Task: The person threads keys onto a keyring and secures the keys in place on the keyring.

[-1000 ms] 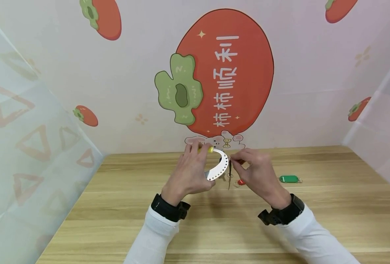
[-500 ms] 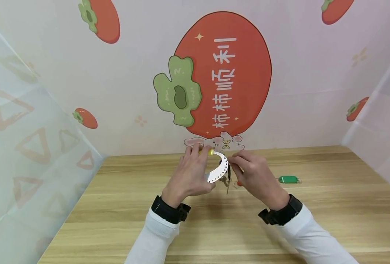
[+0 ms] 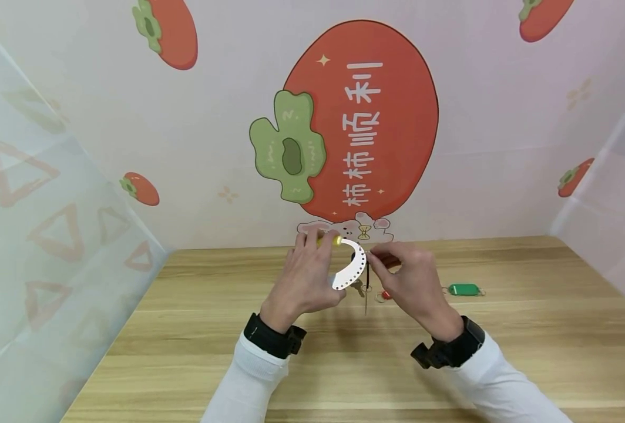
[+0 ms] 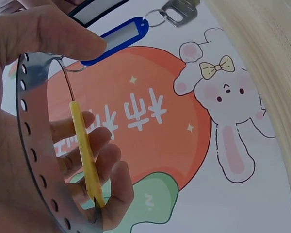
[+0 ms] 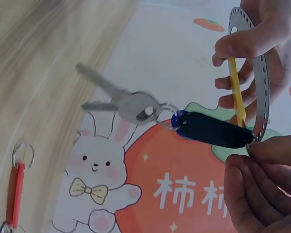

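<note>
My left hand [image 3: 304, 273] holds a curved metal band [image 3: 352, 273] pierced with a row of holes; a yellow bar [image 4: 85, 155] spans its open side, beside the curled fingers. From the band hangs a blue key tag [image 4: 119, 41] with a key [image 4: 179, 12] on its ring, close under the left thumb. My right hand [image 3: 410, 279] pinches the small metal ring of a black key tag [image 5: 213, 130] right at the band's edge. Keys [image 5: 136, 107] dangle from the tags, blurred in the right wrist view, where the black tag hides most of the blue one.
On the wooden table [image 3: 212, 352] lie a red key tag [image 3: 386, 295], partly behind the right hand, and a green key tag [image 3: 464, 289] farther right. A printed backdrop [image 3: 476, 176] rises behind the table's back edge.
Both hands stay nearly in place. The black tag, its ring pinched in my right hand, has swung slightly, and its key hangs a little lower than a second ago.
</note>
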Tool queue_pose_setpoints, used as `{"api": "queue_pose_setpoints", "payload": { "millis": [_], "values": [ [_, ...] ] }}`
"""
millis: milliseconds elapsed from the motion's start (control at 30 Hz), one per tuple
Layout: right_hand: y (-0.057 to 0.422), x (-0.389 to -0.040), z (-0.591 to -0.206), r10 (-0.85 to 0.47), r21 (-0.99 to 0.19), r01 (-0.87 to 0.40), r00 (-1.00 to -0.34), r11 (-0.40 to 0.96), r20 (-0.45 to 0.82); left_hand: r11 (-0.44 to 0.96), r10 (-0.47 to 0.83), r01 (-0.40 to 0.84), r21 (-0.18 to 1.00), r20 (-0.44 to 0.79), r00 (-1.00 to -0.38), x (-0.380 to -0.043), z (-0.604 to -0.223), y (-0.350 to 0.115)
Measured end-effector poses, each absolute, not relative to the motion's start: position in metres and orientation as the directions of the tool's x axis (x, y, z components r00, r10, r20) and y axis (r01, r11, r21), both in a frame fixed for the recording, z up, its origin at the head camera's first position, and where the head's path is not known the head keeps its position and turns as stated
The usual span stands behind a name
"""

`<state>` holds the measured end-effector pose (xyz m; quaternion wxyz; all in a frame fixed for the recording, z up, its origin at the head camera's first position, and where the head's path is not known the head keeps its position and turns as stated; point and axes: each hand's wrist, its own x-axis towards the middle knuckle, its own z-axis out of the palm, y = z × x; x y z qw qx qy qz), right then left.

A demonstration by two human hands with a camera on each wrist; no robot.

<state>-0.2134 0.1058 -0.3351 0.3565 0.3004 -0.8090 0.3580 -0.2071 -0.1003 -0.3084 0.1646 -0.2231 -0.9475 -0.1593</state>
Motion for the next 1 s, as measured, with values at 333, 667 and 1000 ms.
{"api": "queue_pose_setpoints", "payload": {
  "millis": [333,667,1000],
  "values": [
    [0.1066,-0.2149,-0.3376,-0.296,-0.213,-0.798,-0.436,0.563,0.850,0.849,0.388,0.482,0.216,0.364,-0.847,-0.2062,-0.3080,-0.0996],
    [0.1054,-0.2155,-0.3394,-0.346,-0.156,-0.779,-0.437,0.608,0.831,0.845,0.391,0.489,0.214,0.376,-0.840,-0.2079,-0.3104,-0.1004],
    [0.1045,-0.2155,-0.3385,-0.209,-0.420,-0.708,-0.617,0.567,0.758,0.850,0.376,0.490,0.195,0.427,-0.823,-0.2113,-0.3134,-0.0992]
  ]
}}
